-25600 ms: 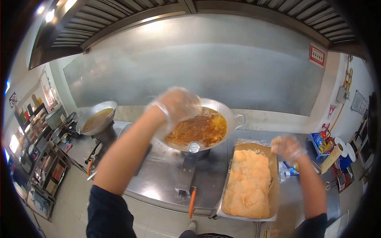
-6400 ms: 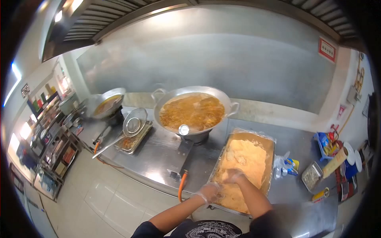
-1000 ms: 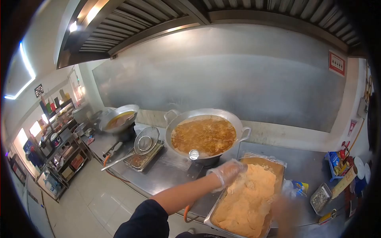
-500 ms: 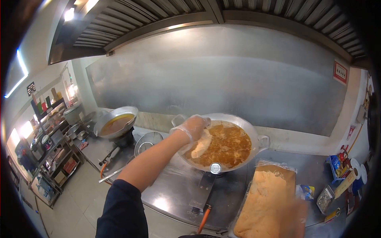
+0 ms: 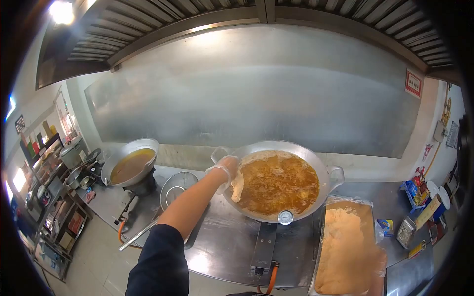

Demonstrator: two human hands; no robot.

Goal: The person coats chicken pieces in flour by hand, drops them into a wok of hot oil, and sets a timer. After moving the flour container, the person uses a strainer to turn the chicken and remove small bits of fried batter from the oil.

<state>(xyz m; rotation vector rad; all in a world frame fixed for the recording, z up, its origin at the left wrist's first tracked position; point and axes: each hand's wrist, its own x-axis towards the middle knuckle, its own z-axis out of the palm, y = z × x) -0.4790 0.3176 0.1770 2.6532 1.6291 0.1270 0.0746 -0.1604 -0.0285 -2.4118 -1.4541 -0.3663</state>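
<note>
My left hand (image 5: 228, 170), in a clear plastic glove, is closed on a pale coated piece of food (image 5: 237, 187) at the left rim of a large wok (image 5: 323, 170). Brown oil (image 5: 279, 180) bubbles in the wok, with pieces frying in it. A round thermometer (image 5: 285, 217) sits at the wok's front rim. At the lower right, my right hand (image 5: 370, 264) is a blur over a tray (image 5: 363, 204) of orange-tan flour (image 5: 340, 246); its fingers cannot be made out.
A second wok (image 5: 148, 148) with oil stands at the left. Between the woks lies a long-handled strainer (image 5: 178, 190). A blue basket (image 5: 414, 195) and a metal container (image 5: 406, 233) are at the right. A burner with an orange hose (image 5: 272, 278) is in front.
My left hand has moved left and down relative to the wok, from over the oil to its left edge, still with the coated piece. My right hand stays blurred over the flour tray.
</note>
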